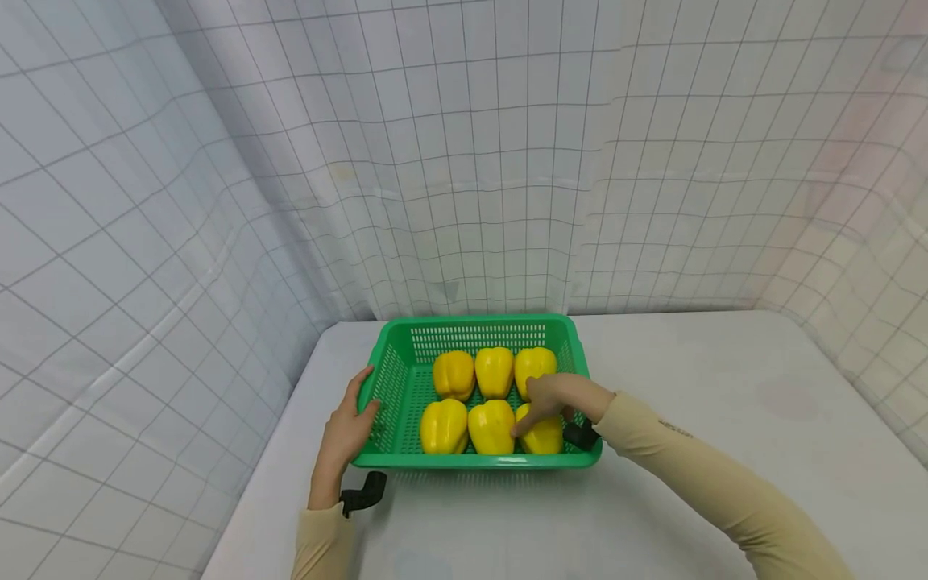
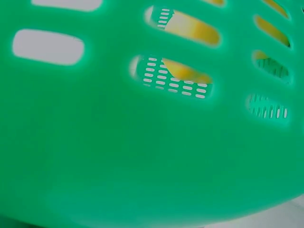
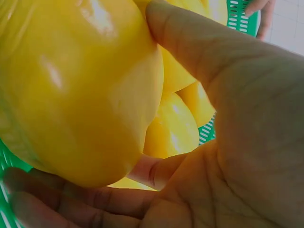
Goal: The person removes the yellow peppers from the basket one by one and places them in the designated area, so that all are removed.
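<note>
Looking like curtained recording booth [image 1: 116, 242], perhaps in lab. White grid-patterned cloth [image 1: 464, 161] hanging in soft folds behind and along both sides, closing in white table [image 1: 710, 379]. Black devices [image 1: 366, 493] sitting at ends of both sleeves [image 1: 681, 459], hinting at instrumented setup. Cloth hiding surroundings, building type remaining uncertain.

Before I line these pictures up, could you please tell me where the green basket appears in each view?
Head: the green basket sits below centre on the table, the left hand at its left side.
Left wrist: its slotted wall fills most of the picture.
Right wrist: only patches show, chiefly at lower left and upper right.
Shared landmark: the yellow peppers, glimpsed through that wall in the left wrist view.
</note>
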A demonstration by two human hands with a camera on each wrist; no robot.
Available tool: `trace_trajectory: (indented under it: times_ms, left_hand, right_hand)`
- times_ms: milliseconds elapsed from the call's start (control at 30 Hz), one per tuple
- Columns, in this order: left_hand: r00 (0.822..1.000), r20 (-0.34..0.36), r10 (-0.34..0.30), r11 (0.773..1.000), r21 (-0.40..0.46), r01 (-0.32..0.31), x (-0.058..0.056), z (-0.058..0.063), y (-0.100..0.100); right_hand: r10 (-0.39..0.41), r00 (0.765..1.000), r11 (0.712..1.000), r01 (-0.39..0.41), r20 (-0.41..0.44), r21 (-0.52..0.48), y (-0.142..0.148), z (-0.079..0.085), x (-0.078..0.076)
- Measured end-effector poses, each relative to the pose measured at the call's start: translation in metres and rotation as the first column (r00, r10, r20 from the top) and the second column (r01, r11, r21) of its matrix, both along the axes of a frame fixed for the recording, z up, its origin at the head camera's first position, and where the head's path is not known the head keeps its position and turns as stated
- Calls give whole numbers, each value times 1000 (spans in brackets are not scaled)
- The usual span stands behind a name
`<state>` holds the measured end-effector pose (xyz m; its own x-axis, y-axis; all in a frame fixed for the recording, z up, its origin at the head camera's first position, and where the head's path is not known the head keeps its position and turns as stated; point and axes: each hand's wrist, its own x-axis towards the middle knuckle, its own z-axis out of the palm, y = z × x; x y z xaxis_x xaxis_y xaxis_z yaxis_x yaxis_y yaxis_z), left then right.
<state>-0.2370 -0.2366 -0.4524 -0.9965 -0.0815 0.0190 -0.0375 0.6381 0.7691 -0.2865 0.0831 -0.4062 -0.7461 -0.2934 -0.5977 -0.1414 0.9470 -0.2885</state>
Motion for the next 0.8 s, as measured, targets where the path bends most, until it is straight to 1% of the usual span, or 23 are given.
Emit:
trace_trajectory:
  times_ms: [200, 400, 633, 800]
  left_hand:
    - [1000, 2, 3, 1000, -2, -3, -1, 0, 0]
    - [1000, 0, 15, 1000, 3, -15, -1, -1, 1]
    - [999, -6, 43, 999, 29, -42, -2, -1, 2]
    - [999, -14, 50, 998, 26, -49, -1, -2, 2]
  right_hand:
    - [-5, 1000, 999, 5, 24, -35, 2, 0, 1]
    - [1, 1000, 997, 0, 20, -75, 6, 1, 1]
    - [33, 999, 989, -38, -34, -140, 14, 2, 0]
    - [35, 997, 983, -47, -69, -175, 18, 4, 2]
